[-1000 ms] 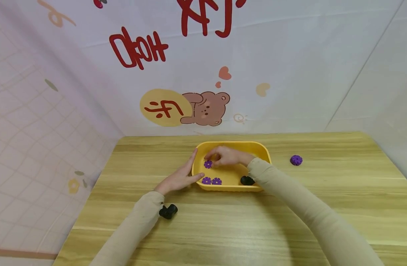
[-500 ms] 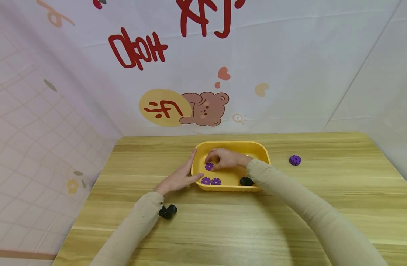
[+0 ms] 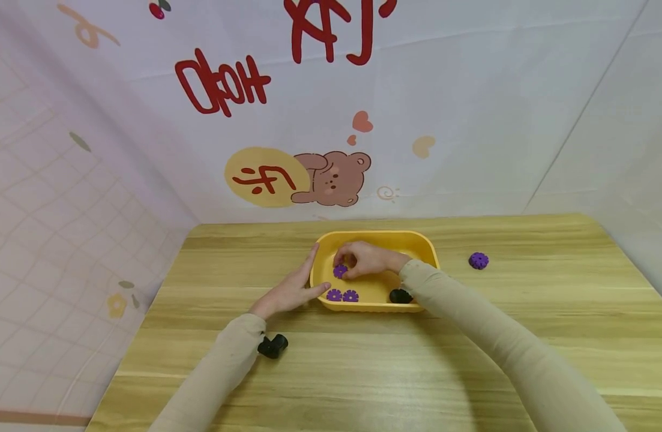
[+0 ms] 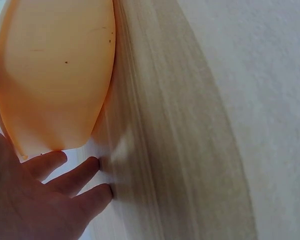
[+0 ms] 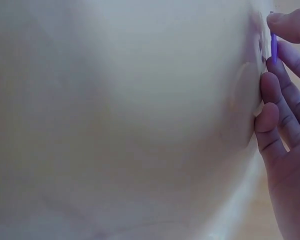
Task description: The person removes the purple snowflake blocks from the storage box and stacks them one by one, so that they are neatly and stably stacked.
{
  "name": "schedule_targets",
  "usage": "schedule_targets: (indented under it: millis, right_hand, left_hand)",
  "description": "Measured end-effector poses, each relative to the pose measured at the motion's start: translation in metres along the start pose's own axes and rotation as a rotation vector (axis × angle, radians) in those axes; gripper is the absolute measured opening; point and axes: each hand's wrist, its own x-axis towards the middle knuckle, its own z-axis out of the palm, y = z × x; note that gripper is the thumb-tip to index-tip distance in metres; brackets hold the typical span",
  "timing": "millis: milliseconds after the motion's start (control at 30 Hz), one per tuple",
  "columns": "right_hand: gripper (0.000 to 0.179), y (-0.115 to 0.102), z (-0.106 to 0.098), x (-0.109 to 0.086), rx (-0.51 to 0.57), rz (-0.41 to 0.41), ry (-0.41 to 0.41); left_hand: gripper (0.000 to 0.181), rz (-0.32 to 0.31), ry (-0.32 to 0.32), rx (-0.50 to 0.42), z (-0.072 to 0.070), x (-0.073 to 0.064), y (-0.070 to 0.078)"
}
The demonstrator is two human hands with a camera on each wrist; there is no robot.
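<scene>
Inside the yellow tray, my right hand pinches a purple snowflake disc by its edges between thumb and fingers. Two more purple snowflake discs lie side by side at the tray's front left. My left hand rests on the tray's left end, fingers straight along the outside and thumb over the front rim. The left wrist view has that hand with its fingers spread against the tray's outer wall. In the right wrist view the held disc shows edge-on beside the fingers.
A small stack of purple discs stands on the wooden table right of the tray. A black curved piece shows in the tray's front right, partly behind the right sleeve. Another black piece lies by the left sleeve. A printed wall cloth stands behind.
My right fingers have closed in on the disc, which has shifted slightly toward the tray's front. My left hand stays against the tray.
</scene>
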Motion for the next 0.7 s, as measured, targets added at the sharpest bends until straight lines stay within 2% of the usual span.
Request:
schedule_targets:
  millis: [433,700]
  right_hand:
    - [0.028,-0.003,-0.003,0.000,0.070,0.012,-0.005]
    - [0.029,-0.013,-0.009,-0.003,0.110,0.007,-0.003]
  left_hand:
    - [0.093,-0.006,-0.002,0.008,0.001,0.000,-0.001]
    - [0.092,0.003,-0.010,0.004,0.001,0.000,0.000]
